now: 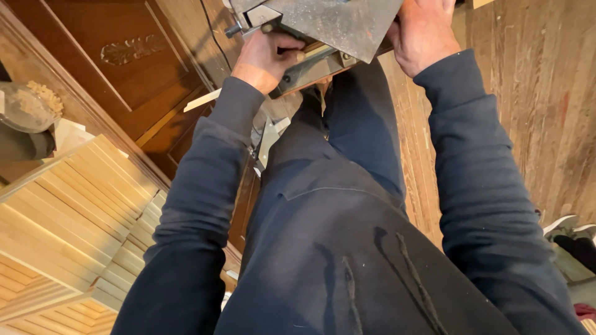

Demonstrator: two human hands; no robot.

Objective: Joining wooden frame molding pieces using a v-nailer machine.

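A grey metal machine table (338, 25) with a dusty flat plate fills the top middle of the head view. My left hand (268, 59) is curled around a metal part under the plate's left side, next to a small knob (233, 29). At the plate's right edge, my right hand (422, 31) presses flat against the metal; what is under its palm is hidden. Both arms wear dark blue sleeves, and my dark hoodie covers the lower middle of the picture.
Stacks of pale wooden slats (74, 211) lie at the lower left. A dark carved wooden panel (124, 56) stands behind them. Worn floor planks (534, 105) run along the right, with a shoe (568, 226) near the right edge.
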